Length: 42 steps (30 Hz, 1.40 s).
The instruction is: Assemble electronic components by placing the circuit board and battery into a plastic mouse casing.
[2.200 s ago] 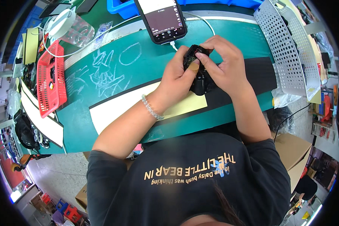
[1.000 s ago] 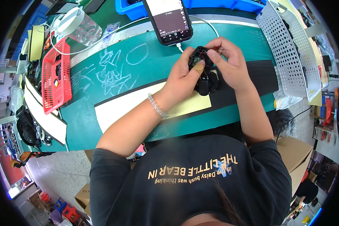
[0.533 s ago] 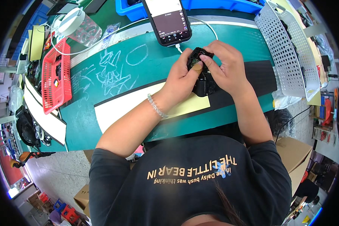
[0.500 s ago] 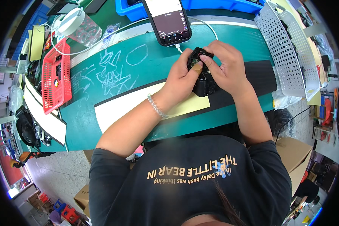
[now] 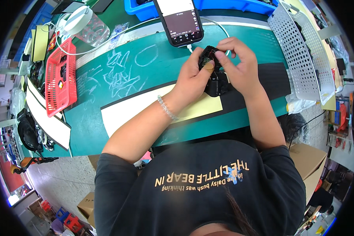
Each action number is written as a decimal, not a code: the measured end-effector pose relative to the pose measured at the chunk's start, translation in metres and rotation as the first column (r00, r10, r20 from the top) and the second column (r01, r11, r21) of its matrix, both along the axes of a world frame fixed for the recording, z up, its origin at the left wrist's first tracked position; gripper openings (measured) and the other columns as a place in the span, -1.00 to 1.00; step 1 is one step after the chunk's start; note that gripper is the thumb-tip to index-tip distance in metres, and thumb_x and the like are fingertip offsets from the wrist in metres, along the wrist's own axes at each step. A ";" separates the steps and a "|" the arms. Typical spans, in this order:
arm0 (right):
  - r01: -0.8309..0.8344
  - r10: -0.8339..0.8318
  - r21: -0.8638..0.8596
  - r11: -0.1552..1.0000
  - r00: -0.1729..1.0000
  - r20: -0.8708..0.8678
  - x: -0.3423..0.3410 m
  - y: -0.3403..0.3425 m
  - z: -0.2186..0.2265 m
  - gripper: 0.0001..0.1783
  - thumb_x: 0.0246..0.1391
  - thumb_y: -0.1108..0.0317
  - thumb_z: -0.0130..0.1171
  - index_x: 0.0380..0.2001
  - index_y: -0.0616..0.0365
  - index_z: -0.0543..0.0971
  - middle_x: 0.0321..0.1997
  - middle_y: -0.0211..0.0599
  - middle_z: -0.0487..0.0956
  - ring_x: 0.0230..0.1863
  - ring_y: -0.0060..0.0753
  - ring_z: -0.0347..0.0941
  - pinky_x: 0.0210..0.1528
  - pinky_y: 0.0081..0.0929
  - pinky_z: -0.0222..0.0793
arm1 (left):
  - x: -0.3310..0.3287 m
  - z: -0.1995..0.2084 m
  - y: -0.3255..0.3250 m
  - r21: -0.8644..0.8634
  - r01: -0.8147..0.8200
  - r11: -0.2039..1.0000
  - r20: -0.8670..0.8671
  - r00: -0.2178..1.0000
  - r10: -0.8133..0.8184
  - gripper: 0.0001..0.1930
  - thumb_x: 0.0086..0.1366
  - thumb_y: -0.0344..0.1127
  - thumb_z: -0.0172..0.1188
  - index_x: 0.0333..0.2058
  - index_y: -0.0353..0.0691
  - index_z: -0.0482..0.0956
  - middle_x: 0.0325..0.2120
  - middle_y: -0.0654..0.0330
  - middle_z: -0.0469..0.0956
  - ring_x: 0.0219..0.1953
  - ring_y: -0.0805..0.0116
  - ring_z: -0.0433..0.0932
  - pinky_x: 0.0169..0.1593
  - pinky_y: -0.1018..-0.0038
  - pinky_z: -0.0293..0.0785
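Note:
A black plastic housing (image 5: 215, 87), its upper part open on small inner parts and what look like thin wires, is held above the table's near middle. My left hand (image 5: 188, 78) is closed round its left side, the thumb pressed on the inside. At the upper right edge of the housing, the thumb and forefinger of my right hand (image 5: 242, 67) are pinched together. Whatever lies between those fingertips is too small to make out. Below the hands lie a pale yellow sheet (image 5: 202, 105) and a black strip (image 5: 273, 78).
A phone (image 5: 181, 25) with a white cable stands beyond my hands, before a blue tray (image 5: 228, 4). To the left are a red basket (image 5: 69, 92) and a clear jug (image 5: 96, 33). At the right stands a white perforated basket (image 5: 299, 59). Chalk drawings mark the green table (image 5: 88, 122).
My right thumb has drawn back from inside the housing to its upper right edge. The left hand keeps its hold. The whole view has shifted slightly.

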State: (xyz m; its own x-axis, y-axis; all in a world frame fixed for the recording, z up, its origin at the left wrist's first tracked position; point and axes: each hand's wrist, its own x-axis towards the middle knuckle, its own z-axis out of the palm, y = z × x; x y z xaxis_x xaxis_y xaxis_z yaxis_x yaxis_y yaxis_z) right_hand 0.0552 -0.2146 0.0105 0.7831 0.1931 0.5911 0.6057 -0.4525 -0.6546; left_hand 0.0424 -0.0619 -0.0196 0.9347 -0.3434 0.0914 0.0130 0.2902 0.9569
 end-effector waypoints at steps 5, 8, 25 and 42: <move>-0.101 0.264 0.355 0.929 0.855 -0.446 0.005 -0.009 -0.007 -0.88 0.12 0.39 0.07 -0.45 0.20 0.46 -0.43 -0.51 0.47 -0.35 -0.68 0.28 -0.23 -0.66 0.19 | -0.003 -0.001 -0.001 0.038 -0.005 0.999 0.023 1.000 0.004 -0.85 0.29 -0.39 0.00 -0.24 -0.34 0.29 -0.46 0.23 0.40 -0.40 0.58 0.31 -0.33 0.58 0.33; -0.186 0.408 0.438 0.880 0.768 -0.493 0.007 -0.011 -0.009 -0.85 0.17 0.37 0.02 -0.46 0.18 0.44 -0.42 -0.54 0.42 -0.32 -0.72 0.24 -0.21 -0.67 0.17 | -0.004 0.001 0.001 0.098 -0.002 0.995 0.046 0.999 -0.003 -0.85 0.29 -0.39 0.00 -0.25 -0.33 0.29 -0.48 0.20 0.39 -0.41 0.56 0.32 -0.33 0.56 0.33; -0.089 0.122 0.164 0.982 0.971 -0.207 -0.001 -0.005 -0.001 -0.90 -0.08 0.53 0.19 -0.46 0.22 0.47 -0.43 -0.45 0.45 -0.44 -0.62 0.26 -0.39 -0.66 0.12 | -0.005 0.002 0.002 -0.037 0.086 0.996 -0.056 0.995 -0.088 -0.72 0.30 -0.31 0.03 -0.08 -0.34 0.31 -0.27 0.26 0.42 -0.24 0.58 0.35 -0.16 0.60 0.35; -0.102 0.103 -0.038 0.994 0.995 0.000 0.000 -0.004 0.003 -0.83 -0.18 0.55 0.22 -0.51 0.27 0.41 -0.51 -0.21 0.41 -0.48 -0.23 0.39 -0.41 -0.46 0.32 | -0.005 -0.002 0.000 -0.086 0.078 0.993 -0.055 0.995 -0.082 -0.84 0.32 -0.36 -0.02 -0.21 -0.31 0.26 -0.37 0.29 0.35 -0.31 0.63 0.26 -0.23 0.64 0.30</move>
State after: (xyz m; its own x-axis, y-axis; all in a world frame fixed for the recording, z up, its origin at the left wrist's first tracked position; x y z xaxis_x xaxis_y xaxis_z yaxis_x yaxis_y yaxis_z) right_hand 0.0549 -0.2182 0.0131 0.7567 0.2946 0.5836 0.6516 -0.4124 -0.6367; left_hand 0.0377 -0.0617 -0.0218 0.9092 -0.4106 0.0695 0.0942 0.3653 0.9261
